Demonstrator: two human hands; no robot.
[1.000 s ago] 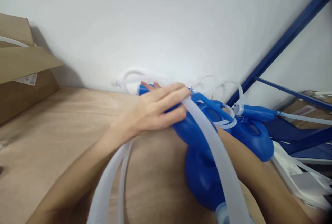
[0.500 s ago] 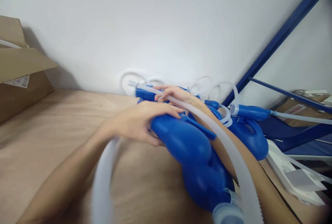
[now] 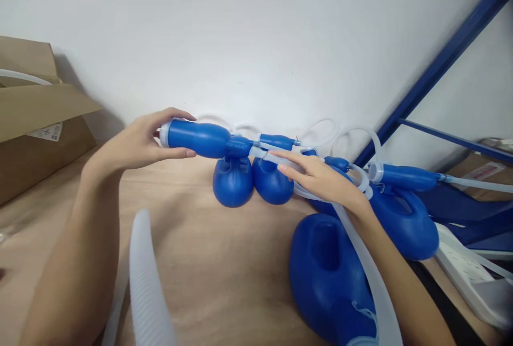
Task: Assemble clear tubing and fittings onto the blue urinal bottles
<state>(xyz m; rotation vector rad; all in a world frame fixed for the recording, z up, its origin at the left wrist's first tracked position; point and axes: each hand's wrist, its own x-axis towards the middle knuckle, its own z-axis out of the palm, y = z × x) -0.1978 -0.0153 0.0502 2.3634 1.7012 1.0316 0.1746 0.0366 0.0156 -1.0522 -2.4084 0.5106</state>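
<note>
Left hand [image 3: 140,140]: curled round blue bottle [image 3: 198,139], capped end
Right hand [image 3: 310,175]: half-open on pale hose [image 3: 264,155]; grip, I can't tell
Blue bottle: near wall [image 3: 256,31]
Box label [image 3: 50,132]: print too small for me

Likely workshop, worktable [image 3: 212,271], cardboard box [image 3: 40,108], blue rack [image 3: 449,49]

Bottle neck [image 3: 198,139]: uniform blue; its end cap [image 3: 164,135], translucent white. Nearer than the neck, hose [image 3: 147,287]: translucent white, finely ribbed. Beneath it, tabletop [image 3: 224,266]: tan, apparently faintly grained, though blurred. Left of it, carton [image 3: 36,164]: brown. Behind it, wall [image 3: 240,31]: off-white. Far right of it, frame [image 3: 441,65]: blue.
</note>
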